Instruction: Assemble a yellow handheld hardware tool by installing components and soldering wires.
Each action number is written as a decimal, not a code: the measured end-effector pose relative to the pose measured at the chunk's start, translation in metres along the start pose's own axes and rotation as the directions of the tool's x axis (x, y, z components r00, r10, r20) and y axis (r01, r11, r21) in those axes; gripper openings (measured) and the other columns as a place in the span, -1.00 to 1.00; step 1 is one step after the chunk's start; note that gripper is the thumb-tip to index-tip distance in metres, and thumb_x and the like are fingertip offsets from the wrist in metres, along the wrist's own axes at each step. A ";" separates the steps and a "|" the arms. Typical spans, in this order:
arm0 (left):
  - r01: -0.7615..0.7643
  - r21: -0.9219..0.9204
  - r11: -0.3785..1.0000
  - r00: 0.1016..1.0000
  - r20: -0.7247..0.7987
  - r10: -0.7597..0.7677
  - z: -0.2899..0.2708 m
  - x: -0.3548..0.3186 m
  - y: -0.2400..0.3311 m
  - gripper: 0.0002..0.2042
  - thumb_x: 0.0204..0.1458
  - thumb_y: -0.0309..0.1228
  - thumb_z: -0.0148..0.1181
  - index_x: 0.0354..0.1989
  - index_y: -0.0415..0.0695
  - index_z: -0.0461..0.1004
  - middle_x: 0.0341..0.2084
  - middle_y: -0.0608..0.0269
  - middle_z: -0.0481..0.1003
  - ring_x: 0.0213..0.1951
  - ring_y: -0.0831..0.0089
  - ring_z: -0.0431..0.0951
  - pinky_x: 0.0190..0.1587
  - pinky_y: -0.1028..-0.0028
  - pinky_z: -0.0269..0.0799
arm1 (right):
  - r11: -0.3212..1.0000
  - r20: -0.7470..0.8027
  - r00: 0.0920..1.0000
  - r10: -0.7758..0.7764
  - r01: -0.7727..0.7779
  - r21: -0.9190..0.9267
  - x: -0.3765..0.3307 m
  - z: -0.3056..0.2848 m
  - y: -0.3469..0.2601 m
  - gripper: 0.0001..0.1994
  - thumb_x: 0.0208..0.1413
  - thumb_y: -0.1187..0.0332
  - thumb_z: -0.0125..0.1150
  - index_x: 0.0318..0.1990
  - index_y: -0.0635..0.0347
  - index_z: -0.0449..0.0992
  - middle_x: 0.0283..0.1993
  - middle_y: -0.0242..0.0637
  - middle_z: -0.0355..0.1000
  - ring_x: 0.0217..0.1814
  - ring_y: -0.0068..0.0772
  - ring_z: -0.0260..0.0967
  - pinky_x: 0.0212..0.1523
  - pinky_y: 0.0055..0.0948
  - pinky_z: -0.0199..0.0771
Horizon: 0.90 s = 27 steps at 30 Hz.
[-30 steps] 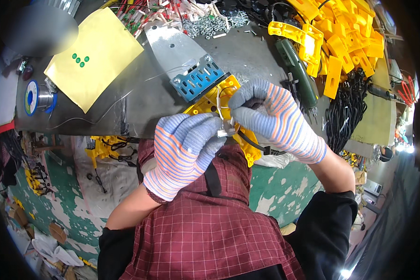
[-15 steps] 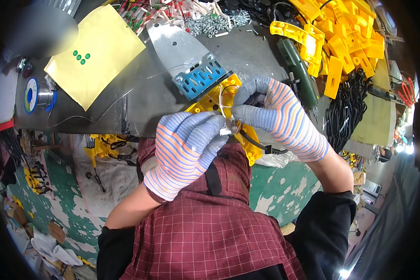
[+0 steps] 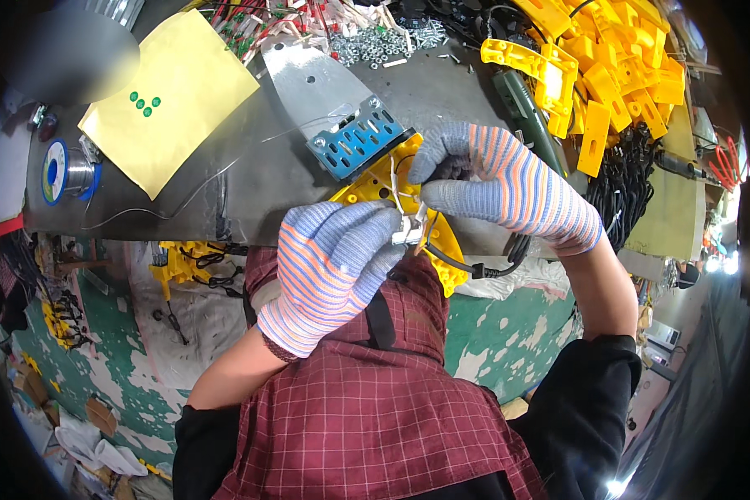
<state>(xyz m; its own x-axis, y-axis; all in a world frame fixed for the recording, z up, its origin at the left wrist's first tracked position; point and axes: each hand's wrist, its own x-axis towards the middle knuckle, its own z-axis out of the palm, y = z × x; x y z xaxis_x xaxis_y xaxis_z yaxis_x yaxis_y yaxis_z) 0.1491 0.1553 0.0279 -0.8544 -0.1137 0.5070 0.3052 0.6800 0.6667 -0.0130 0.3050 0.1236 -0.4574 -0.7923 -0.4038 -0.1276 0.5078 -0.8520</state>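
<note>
My left hand [image 3: 333, 258], in a striped knit glove with grey-blue fingers, pinches a small white connector block [image 3: 408, 231] with thin wires at it. My right hand [image 3: 496, 183], gloved alike, curves its index finger and thumb toward each other just above the block; what lies between the tips, if anything, is hidden. Behind both hands sits an open yellow plastic housing [image 3: 375, 185], white sleeved wires [image 3: 394, 179] running inside it. A blue perforated metal guard [image 3: 358, 137] and a flat silver plate [image 3: 312, 75] extend from its far end. A black power cord [image 3: 454, 261] leaves the near end.
A dark green hand tool [image 3: 525, 112] lies right of the work. Yellow housings [image 3: 621, 67] and black cords [image 3: 621, 187] are heaped beyond it. Nuts and screws [image 3: 383, 42] lie at the back. Yellow paper [image 3: 171, 96] and a solder spool [image 3: 71, 171] stand left.
My right hand has drawn slightly up and right from the connector block, exposing more of the block and wires. My left hand has hardly moved. The cord bends differently.
</note>
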 end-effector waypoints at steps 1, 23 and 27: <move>-0.002 0.006 1.000 1.000 0.009 0.002 -0.001 0.000 0.000 -0.69 -0.05 -0.22 0.36 -0.15 -0.07 0.55 -0.19 0.25 0.56 -0.17 0.22 0.47 -0.06 0.26 0.34 | 1.000 0.003 1.000 -0.004 0.004 0.000 0.000 0.000 -0.001 -0.81 0.05 0.40 0.24 -0.20 0.30 0.52 -0.32 -0.20 0.54 -0.23 -0.43 0.52 -0.12 -0.44 0.52; -0.044 -0.027 0.999 0.998 -0.052 0.042 0.003 -0.001 -0.004 -0.66 -0.08 -0.32 0.36 -0.09 -0.01 0.51 -0.19 0.28 0.56 -0.23 0.23 0.50 -0.18 0.25 0.36 | 0.934 0.048 0.979 -0.198 0.204 -0.294 -0.008 0.015 -0.008 -0.82 0.07 0.42 0.31 -0.20 0.23 0.48 -0.33 -0.29 0.49 -0.26 -0.46 0.47 -0.18 -0.45 0.47; -0.002 -0.007 1.000 0.999 -0.036 0.001 0.005 -0.005 -0.004 -0.69 -0.09 -0.26 0.38 -0.16 -0.06 0.57 -0.18 0.26 0.56 -0.16 0.22 0.47 -0.04 0.26 0.34 | 0.945 0.105 0.994 -0.029 0.062 -0.321 -0.005 0.008 -0.018 -0.85 0.09 0.42 0.29 -0.22 0.23 0.49 -0.33 -0.28 0.51 -0.25 -0.45 0.49 -0.17 -0.44 0.48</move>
<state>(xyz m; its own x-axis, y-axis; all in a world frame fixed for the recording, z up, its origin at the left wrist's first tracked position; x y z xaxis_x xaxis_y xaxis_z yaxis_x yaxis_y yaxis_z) 0.1502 0.1568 0.0197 -0.8384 -0.1386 0.5271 0.3097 0.6748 0.6699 -0.0016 0.2972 0.1379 -0.3584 -0.8379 -0.4116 -0.4312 0.5396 -0.7231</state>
